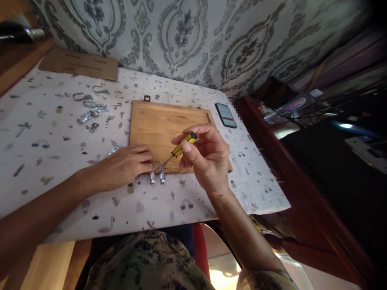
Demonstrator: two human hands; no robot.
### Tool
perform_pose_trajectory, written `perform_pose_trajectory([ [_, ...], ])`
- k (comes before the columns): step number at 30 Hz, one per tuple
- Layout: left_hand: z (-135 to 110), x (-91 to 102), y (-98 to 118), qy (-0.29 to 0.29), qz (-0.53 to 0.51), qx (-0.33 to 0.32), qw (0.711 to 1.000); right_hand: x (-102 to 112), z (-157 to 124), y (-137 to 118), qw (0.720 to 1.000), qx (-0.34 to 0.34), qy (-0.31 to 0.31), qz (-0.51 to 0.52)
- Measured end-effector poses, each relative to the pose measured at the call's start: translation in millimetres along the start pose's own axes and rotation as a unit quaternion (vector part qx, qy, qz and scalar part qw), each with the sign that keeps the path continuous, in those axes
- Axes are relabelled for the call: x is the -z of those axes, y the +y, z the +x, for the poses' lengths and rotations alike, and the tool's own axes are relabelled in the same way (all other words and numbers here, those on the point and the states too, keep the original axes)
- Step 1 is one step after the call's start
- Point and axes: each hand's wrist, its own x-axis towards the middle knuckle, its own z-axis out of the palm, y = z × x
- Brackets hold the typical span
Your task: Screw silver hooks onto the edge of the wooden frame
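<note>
My right hand [208, 157] grips a small yellow-and-black screwdriver [185, 144] by its handle. The screwdriver slants down to the left, its tip close to the front edge of a framed wooden board [163, 125]. By that tip, the fingers of my left hand [128, 165] are bent together at the edge; whatever they pinch is hidden. Several shiny metal clips stick out from the board's front edge, one clip [162, 177] just below the tip and another clip [152, 178] beside it. Partly behind my left hand lies a metal piece [115, 148].
Loose metal fittings [92, 113] and curved metal pieces [83, 96] lie left of the board. A cardboard sheet [78, 64] is at the back left, a phone [225, 114] at the right. The patterned tablecloth [145, 213] reaches the table's front edge.
</note>
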Motion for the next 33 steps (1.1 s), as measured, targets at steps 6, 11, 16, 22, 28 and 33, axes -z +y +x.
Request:
perform_pose_trajectory([
  [6,2,1.9,1,-0.002,0.008,-0.002,1.000,7,-2,1,0.999,0.010,-0.046,0.003],
  [11,1,2.7,1,-0.005,-0.001,0.008,1.000,3,-1,-5,0.999,0.014,-0.032,0.003],
  [16,1,0.8,1,0.001,-0.009,0.005,1.000,0,2,-7,1.000,0.010,-0.011,0.010],
  [22,1,0.7,2,-0.004,-0.006,0.012,1.000,11,-3,-4,0.998,-0.005,-0.054,0.012],
  [28,1,-1.6,0,-0.003,-0.014,0.014,1.000,8,-1,-7,0.999,0.011,-0.004,-0.035],
  [33,1,-1.0,0,-0.004,-0.007,0.008,1.000,5,1,-8,1.000,-0.001,-0.001,0.008],
])
